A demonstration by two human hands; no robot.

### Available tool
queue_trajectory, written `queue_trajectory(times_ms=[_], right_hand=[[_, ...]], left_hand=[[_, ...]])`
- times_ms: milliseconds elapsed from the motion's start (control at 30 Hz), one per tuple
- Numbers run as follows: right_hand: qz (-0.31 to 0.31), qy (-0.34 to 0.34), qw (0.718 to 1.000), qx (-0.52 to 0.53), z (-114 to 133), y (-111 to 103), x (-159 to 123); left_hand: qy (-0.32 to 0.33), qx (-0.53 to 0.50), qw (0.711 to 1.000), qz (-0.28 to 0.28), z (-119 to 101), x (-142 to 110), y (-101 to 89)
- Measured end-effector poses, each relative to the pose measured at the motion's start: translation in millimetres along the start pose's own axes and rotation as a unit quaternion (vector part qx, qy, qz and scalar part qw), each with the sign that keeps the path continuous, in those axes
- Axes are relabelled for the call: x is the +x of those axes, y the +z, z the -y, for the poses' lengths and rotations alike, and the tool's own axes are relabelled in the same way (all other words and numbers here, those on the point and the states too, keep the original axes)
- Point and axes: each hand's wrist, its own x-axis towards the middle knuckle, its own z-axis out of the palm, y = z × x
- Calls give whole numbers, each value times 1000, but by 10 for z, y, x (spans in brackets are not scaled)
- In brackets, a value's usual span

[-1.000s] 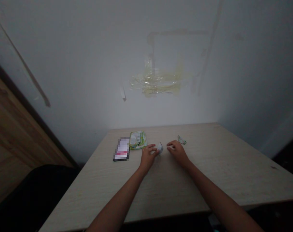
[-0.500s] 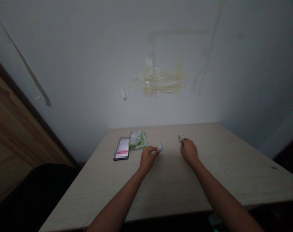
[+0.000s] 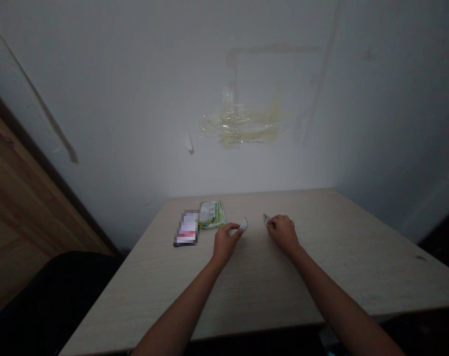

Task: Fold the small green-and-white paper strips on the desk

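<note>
Right hand (image 3: 284,232) pinches the scrap (image 3: 266,218), now closer to my left hand (image 3: 224,241), which still pinches a white piece (image 3: 244,224).

One worktop (image 3: 320,282) carries one green packet (image 3: 211,214) and one phone (image 3: 187,229), both near its far left corner. There is one left hand (image 3: 225,243) with one pale scrap (image 3: 244,224) and one right hand (image 3: 285,234) with one greenish scrap (image 3: 266,219): two of each.

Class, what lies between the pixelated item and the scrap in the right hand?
In the head view, left to right: the green-and-white packet, set farther back; the left hand, pinching a pale scrap; then bare tabletop.
</note>
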Motion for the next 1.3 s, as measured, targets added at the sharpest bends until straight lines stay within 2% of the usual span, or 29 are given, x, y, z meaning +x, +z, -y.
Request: queue_trajectory(times_ms=[133, 233, 333, 400, 533, 600, 1000, 1133, 1300], right_hand=[[12, 4, 998, 53, 36, -5, 18], [-8, 27, 997, 71, 36, -15, 24], [-36, 59, 997, 35, 15, -5, 18], [-24, 69, 997, 4, -9, 20, 15], [32, 65, 997, -5, -51, 89, 25], [39, 65, 997, 0, -59, 114, 34], [6, 0, 996, 86, -18, 97, 31], [17, -25, 993, 111, -21, 88, 41], [-1, 21, 992, 122, -34, 99, 33]], left_hand=[[-4, -19, 1000, 0, -17, 7, -3], [-4, -33, 999, -1, -25, 9, -2], [1, -38, 999, -2, -33, 11, -5], [5, -36, 999, -3, -39, 13, -9], [9, -31, 999, 1, -66, 12, -22], [9, -25, 1000, 1, -84, 5, -30], [7, 26, 1000, -8, -28, 9, -7], [8, 25, 1000, -3, -19, 4, -4], [11, 16, 1000, -4, -30, 3, -10]])
